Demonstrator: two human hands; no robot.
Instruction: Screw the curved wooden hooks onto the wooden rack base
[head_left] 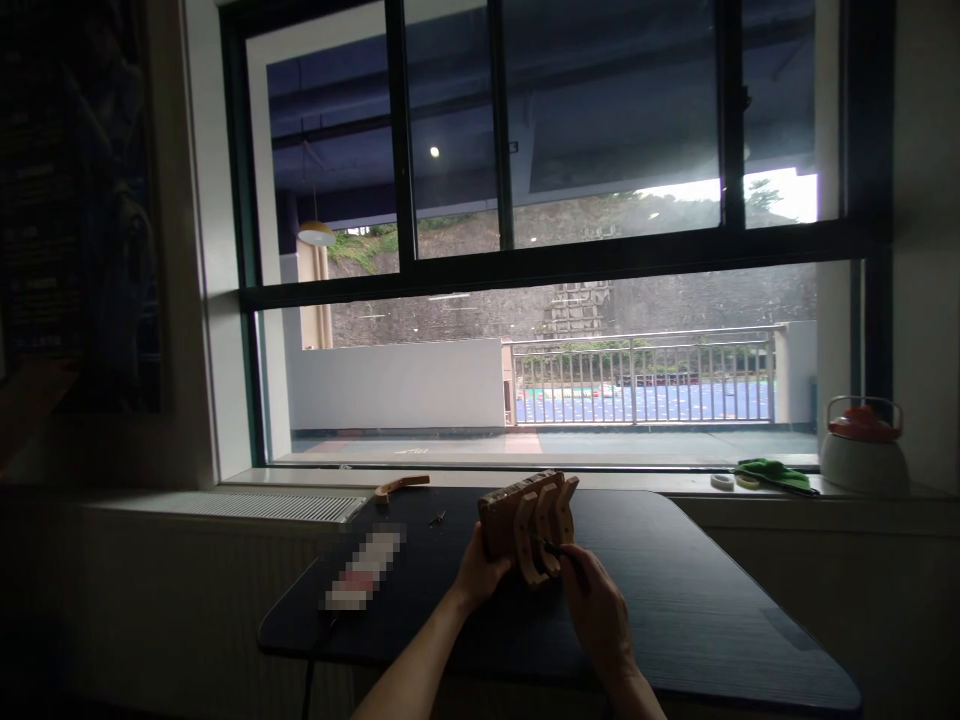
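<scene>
My left hand (478, 574) grips the lower left side of a wooden board with curved wooden hooks (527, 517), holding it tilted up off the dark table (675, 590). My right hand (592, 598) is closed around a small dark tool (550, 547) whose tip touches one of the hooks. A loose wooden hook piece (401, 486) lies at the table's far left corner. Small dark screws (437, 518) lie near it.
A blurred flat object (363, 570) lies on the table's left part. A white radiator top (255, 505) runs along the left under the big window. On the sill at right stand a white kettle with an orange lid (862, 445), a green cloth (772, 472) and tape rolls (724, 481).
</scene>
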